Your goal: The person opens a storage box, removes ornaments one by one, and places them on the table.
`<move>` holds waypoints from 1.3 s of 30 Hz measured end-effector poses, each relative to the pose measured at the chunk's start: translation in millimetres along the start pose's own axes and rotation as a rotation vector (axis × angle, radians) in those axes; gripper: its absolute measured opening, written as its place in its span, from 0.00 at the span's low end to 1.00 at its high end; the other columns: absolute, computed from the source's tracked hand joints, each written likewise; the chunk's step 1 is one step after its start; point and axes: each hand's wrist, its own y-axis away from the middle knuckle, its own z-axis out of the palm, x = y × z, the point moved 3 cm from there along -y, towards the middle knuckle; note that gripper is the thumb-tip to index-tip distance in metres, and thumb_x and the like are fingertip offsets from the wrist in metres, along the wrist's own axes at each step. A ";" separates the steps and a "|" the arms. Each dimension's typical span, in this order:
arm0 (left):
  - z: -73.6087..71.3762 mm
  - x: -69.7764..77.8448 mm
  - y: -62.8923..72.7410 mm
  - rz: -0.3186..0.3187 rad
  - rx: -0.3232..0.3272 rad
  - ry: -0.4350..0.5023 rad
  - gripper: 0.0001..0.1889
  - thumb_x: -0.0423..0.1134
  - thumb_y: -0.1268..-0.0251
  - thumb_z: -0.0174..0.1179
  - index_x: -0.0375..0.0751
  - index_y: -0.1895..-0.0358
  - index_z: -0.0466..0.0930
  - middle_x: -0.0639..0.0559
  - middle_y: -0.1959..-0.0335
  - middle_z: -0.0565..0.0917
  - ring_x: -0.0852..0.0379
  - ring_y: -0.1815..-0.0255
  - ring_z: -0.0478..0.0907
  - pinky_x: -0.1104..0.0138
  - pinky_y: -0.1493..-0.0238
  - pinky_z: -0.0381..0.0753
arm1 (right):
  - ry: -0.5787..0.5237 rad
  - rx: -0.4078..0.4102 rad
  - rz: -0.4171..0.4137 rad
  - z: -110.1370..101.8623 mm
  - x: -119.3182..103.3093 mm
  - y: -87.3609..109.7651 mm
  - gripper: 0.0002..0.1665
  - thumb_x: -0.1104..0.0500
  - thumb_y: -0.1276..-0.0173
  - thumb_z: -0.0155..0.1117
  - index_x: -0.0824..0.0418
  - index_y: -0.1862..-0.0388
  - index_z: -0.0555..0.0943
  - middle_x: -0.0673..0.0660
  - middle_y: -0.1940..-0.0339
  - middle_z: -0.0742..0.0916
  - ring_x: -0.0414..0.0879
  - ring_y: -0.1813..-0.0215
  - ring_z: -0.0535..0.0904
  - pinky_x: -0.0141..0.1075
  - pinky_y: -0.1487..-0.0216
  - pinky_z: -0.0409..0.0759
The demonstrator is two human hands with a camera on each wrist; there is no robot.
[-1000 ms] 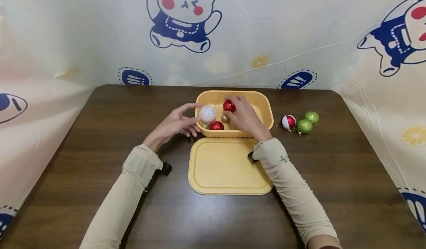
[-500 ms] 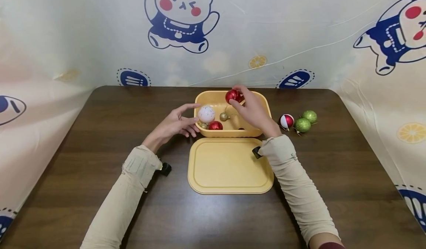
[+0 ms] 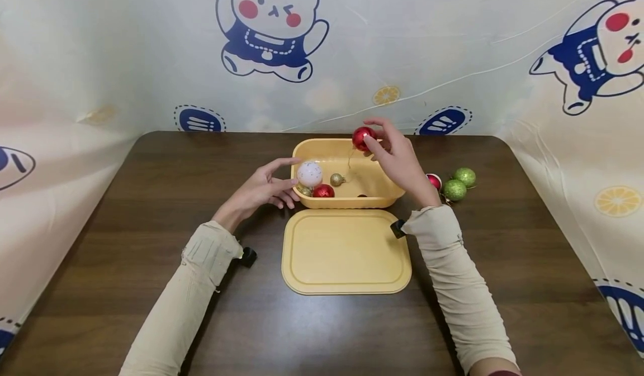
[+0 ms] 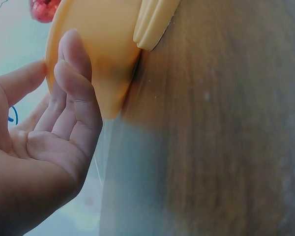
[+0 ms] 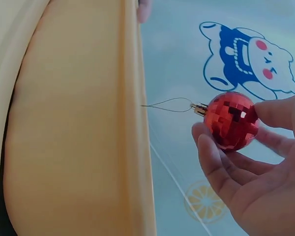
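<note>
My right hand (image 3: 399, 155) holds a red Christmas ball (image 5: 232, 121) between thumb and fingers, above the back right of the yellow box (image 3: 347, 203). A thin hanging loop (image 5: 174, 104) trails from the ball's gold cap. My left hand (image 3: 259, 189) touches the box's left end, index finger and thumb extended to its rim and the other fingers loosely bent below. Inside the box lie a white speckled ball (image 3: 309, 174), another red ball (image 3: 323, 190), a small gold ball (image 3: 336, 180) and a second gold one (image 3: 304, 189) partly hidden under the white ball.
The yellow lid (image 3: 347, 253) lies flat in front of the box. To the right are two green glitter balls (image 3: 455, 190) and a red-and-white ball (image 3: 434, 181), partly covered by my right wrist. A printed cloth (image 3: 342, 46) hangs behind the dark wooden table (image 3: 322, 337).
My right hand has lifted the red ball out of the box and carried it up and to the right. The small gold ball has shifted slightly. My left hand stays at the box's rim.
</note>
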 end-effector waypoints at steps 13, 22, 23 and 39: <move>-0.3 2.6 -1.9 0.002 0.002 -0.017 0.30 0.41 0.27 0.60 0.54 0.26 0.62 0.35 0.67 0.87 0.48 0.74 0.86 0.57 0.73 0.85 | -0.120 0.009 -0.010 -20.3 -1.2 3.5 0.28 0.57 0.26 0.63 0.57 0.29 0.72 0.63 0.43 0.84 0.58 0.54 0.85 0.36 0.56 0.84; 3.3 3.2 -2.7 -0.005 -0.008 -0.005 0.30 0.43 0.28 0.61 0.55 0.26 0.62 0.34 0.67 0.87 0.49 0.74 0.85 0.58 0.73 0.84 | -0.074 0.047 0.044 -25.4 -1.8 11.2 0.28 0.51 0.26 0.62 0.57 0.31 0.70 0.64 0.49 0.86 0.44 0.59 0.85 0.37 0.57 0.84; 3.6 3.1 -2.2 -0.007 -0.007 -0.003 0.30 0.43 0.28 0.61 0.56 0.26 0.63 0.36 0.67 0.87 0.49 0.74 0.85 0.58 0.73 0.84 | -0.064 0.047 0.054 -24.9 -2.2 12.6 0.28 0.51 0.26 0.63 0.57 0.32 0.69 0.63 0.49 0.86 0.44 0.59 0.84 0.35 0.57 0.83; 0.5 0.3 1.9 0.004 -0.002 -0.007 0.31 0.41 0.27 0.60 0.51 0.24 0.60 0.36 0.67 0.87 0.49 0.74 0.85 0.58 0.73 0.84 | 0.047 0.076 0.014 -39.0 -3.8 39.0 0.24 0.51 0.28 0.65 0.56 0.37 0.77 0.56 0.48 0.85 0.45 0.46 0.81 0.41 0.39 0.78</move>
